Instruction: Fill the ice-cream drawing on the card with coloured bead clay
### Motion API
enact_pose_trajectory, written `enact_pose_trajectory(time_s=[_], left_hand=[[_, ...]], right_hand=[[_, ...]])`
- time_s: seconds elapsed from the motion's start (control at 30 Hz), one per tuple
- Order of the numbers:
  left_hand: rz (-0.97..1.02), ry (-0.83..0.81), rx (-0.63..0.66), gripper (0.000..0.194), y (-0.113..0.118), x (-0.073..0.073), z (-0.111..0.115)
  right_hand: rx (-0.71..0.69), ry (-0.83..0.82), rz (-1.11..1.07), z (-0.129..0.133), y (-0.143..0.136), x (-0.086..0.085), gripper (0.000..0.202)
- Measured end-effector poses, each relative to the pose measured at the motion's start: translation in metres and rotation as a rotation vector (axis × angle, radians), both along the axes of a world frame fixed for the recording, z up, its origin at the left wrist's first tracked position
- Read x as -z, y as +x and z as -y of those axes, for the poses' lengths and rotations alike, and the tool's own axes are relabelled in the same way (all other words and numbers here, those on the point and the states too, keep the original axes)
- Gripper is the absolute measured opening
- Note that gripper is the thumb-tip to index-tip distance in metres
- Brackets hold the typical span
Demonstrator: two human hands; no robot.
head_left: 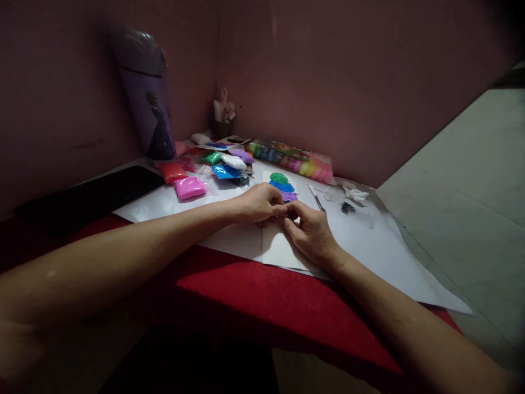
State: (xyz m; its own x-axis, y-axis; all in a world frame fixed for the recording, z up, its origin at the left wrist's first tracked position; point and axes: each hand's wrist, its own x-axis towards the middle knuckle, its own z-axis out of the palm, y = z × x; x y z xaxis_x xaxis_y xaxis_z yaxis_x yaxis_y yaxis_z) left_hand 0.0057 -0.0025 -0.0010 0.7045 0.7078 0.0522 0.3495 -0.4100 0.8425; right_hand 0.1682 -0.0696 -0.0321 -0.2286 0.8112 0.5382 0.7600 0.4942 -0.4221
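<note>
On a white card (283, 249) lies a clay picture (281, 186) with textured green, blue and purple bands. My left hand (262, 203) and my right hand (309, 230) meet at the lower end of the purple band. Both have their fingers closed and tips together, over a small dark patch on the card. Whatever is between the fingertips is too small or hidden to name. To the right of the card rests a slim pen-like tool (316, 198) with a pale end.
Clay packets, including pink (191, 188), red (173, 172) and blue (226, 172), lie at the left. Behind them is a long pack of coloured clay (293, 160). Black bits (348, 208) and crumpled white tissue (355, 192) lie right. A black slab (98, 191) sits far left.
</note>
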Motion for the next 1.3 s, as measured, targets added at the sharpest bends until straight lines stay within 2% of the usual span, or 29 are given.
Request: enact_pose_trajectory(time_s=[1.3], left_hand=[[0.013, -0.01, -0.014, 0.016, 0.0008, -0.0007, 0.0022]], right_hand=[[0.011, 0.002, 0.013, 0.0005, 0.0002, -0.0002, 0.013]])
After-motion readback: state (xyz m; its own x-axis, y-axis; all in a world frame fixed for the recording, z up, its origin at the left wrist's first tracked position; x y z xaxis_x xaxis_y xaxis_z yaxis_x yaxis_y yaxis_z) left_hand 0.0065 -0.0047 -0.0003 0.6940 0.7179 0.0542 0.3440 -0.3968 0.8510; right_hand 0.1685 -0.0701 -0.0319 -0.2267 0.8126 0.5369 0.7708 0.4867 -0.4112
